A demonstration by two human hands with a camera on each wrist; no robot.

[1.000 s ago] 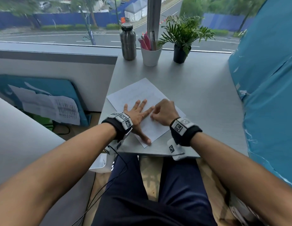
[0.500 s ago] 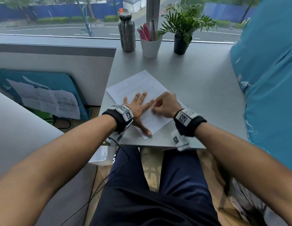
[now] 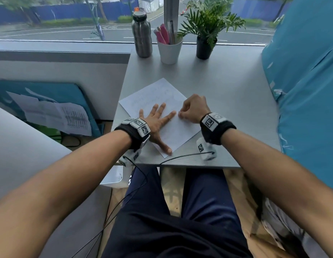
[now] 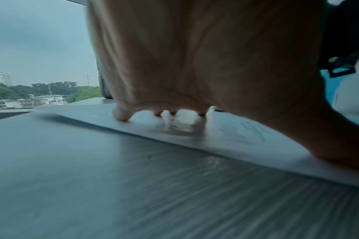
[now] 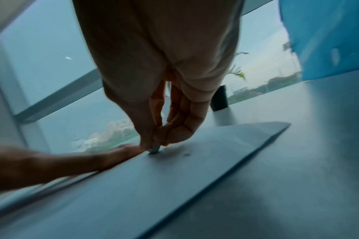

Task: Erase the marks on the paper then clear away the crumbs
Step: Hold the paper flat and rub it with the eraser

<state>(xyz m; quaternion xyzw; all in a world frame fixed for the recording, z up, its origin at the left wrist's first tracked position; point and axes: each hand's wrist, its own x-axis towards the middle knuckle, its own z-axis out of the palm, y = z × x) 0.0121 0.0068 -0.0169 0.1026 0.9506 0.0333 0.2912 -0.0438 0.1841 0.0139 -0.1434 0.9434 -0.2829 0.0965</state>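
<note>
Both forearms reach forward, the left hand lying flat with fingers spread and thumb stretched back, palm down, while the right hand curls into a tight downward pinching grip just beside its forefinger

office | grey desk at street-view window | pen cup | potted plant | steel bottle

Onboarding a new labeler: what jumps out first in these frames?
The two hands on the sheet of paper at the grey desk's near left edge: the left hand pressed flat on it, the right hand pinching a small eraser against it. Next, the steel bottle, pen cup and potted plant lined along the window.
</note>
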